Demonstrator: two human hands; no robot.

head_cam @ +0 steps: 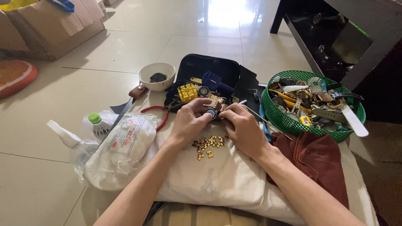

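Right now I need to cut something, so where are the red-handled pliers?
The red-handled pliers lie on the floor left of the left hand, between the white bowl and the plastic bag.

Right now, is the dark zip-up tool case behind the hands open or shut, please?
Open: the dark tool case lies with its lid flipped back, a yellow block showing inside.

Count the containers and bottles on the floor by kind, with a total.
Bowl: 1
Green basket: 1
Tool case: 1
Cardboard box: 1
Bottles: 2, one with a green cap, one sprayer
Total: 6
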